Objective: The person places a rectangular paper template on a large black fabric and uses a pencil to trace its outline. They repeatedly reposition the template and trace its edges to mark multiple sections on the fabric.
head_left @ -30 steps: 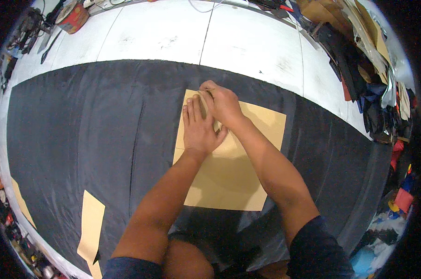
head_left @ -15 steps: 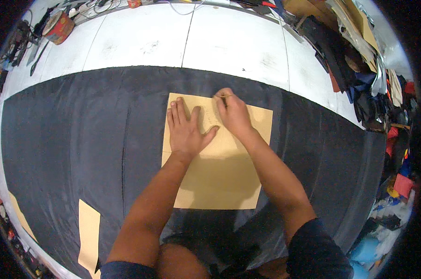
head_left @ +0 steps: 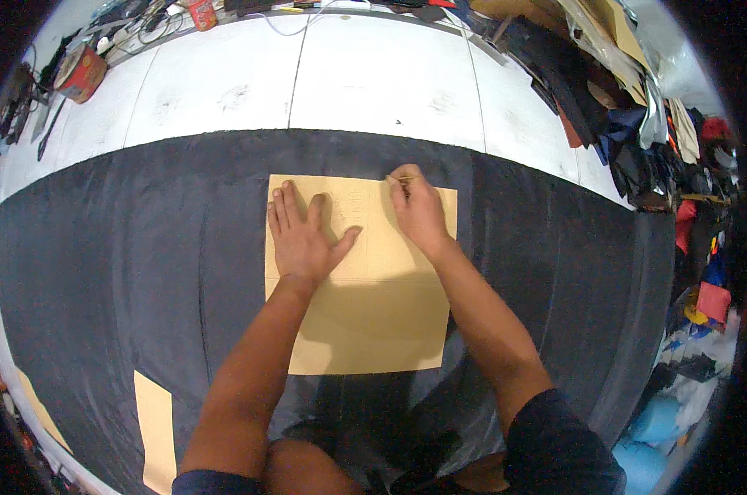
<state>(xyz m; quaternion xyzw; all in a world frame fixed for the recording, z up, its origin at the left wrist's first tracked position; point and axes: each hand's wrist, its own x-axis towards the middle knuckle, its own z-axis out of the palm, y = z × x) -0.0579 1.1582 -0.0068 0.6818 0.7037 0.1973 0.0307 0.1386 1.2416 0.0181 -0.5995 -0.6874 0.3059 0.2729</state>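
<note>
A tan paper pattern sheet (head_left: 373,322) lies flat on dark grey fabric (head_left: 126,247) spread over a white table (head_left: 307,74). My left hand (head_left: 303,235) presses flat on the sheet's upper left part, fingers spread. My right hand (head_left: 419,210) rests near the sheet's top edge and grips a thin pencil-like marker (head_left: 400,178) whose tip touches the paper's upper edge.
Another tan paper piece (head_left: 155,429) lies on the fabric at lower left, and a further strip (head_left: 35,408) shows at the left rim. A red tin (head_left: 80,73) and tools sit at the table's far left. Piles of dark cloth and scraps (head_left: 637,148) crowd the right side.
My left hand has shifted left and flattened on the sheet. My right hand has moved right along the sheet's top edge with the marker, away from the left hand.
</note>
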